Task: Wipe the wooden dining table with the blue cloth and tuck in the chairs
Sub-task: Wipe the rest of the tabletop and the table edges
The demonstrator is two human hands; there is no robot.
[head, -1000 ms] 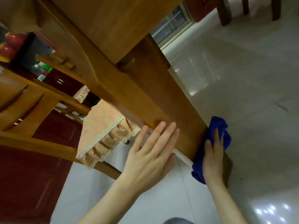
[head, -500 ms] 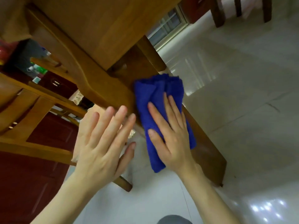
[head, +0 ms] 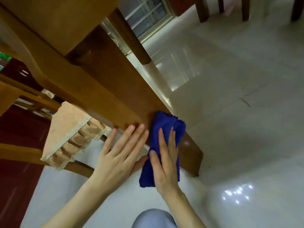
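Note:
I look from low down at the wooden dining table (head: 54, 22); its thick leg (head: 118, 89) slants down to the white floor. My right hand (head: 164, 162) lies flat on the folded blue cloth (head: 166, 129) and presses it against the lower part of the leg, near its foot. My left hand (head: 120, 153) rests flat with fingers spread on the leg's left side, just beside the cloth. A wooden chair (head: 21, 99) with a peach lace-trimmed seat cushion (head: 65, 134) stands to the left, under the table edge.
Glossy white floor tiles (head: 238, 112) spread to the right. A second table leg (head: 130, 38) stands behind, in front of a low window (head: 146, 15). Dark furniture legs (head: 202, 10) stand at the top right. A dark red cabinet (head: 14, 162) fills the left. My knee (head: 153, 219) shows at the bottom.
My right hand has slid the blue cloth from high on the leg down toward its foot. My left hand moved right and down and now lies against the leg.

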